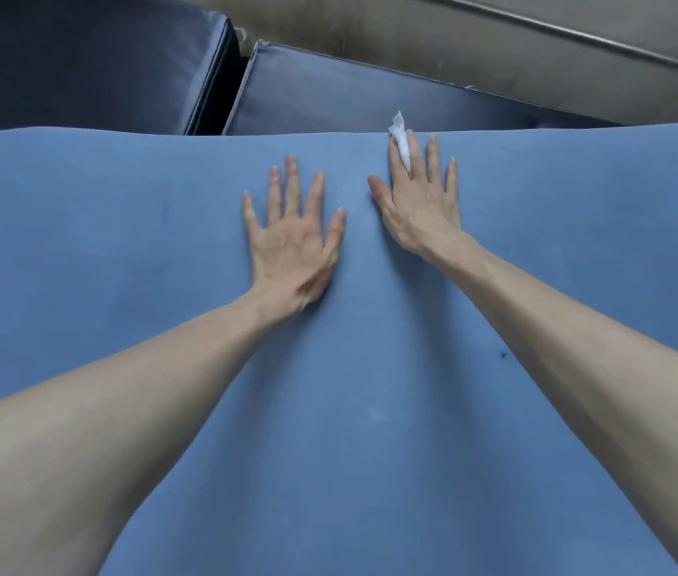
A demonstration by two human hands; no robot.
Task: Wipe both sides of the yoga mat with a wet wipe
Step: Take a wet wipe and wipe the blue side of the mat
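Both palms lie flat on the yoga mat (350, 409). The left hand (291, 243) is spread and holds nothing; the right hand (420, 201) has the wet wipe (401, 139) pinched betw. straight fingers. Pref. get the wipe under the palm w/ even pressure, left hand steadying the mat.

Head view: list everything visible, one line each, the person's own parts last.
yoga mat: one, blue, spread flat, filling most of the view
wet wipe: one, white, held between the right index and middle fingers, sticking out past the mat's far edge
padded cushions: two, dark navy, beyond the mat's far edge
floor: grey, at the top
metal rail: one, grey, running diagonally at upper right
dark speck: one, on the mat by the right forearm
left hand: fingers spread, flat on the mat
right hand: fingers straight, flat on the mat
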